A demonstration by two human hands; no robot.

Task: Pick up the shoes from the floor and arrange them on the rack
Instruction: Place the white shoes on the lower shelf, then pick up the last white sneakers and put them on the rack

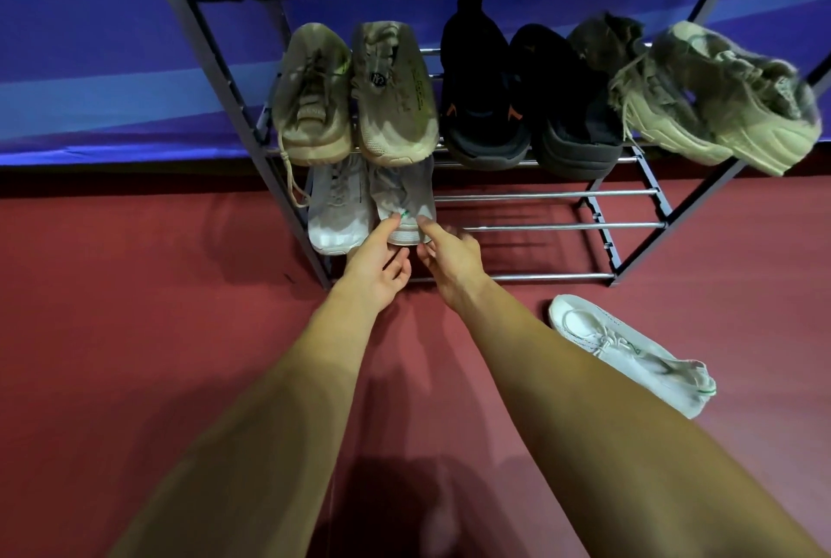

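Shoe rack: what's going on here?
A person is loading shoes onto the rack. Both hands, the left hand and right hand, touch the heel of a pale grey shoe on the bottom shelf, beside its mate. The middle shelf is full. One white sneaker lies on the red floor, to the right.

Two shoes sit at the left end of the rack's (pixel 562 227) lowest shelf; a lone shoe (pixel 629 353) lies on the floor (pixel 135 288) — before the rack, to the right.

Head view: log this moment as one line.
both hands on pale shoe | bottom shelf of rack | white shoe left on floor
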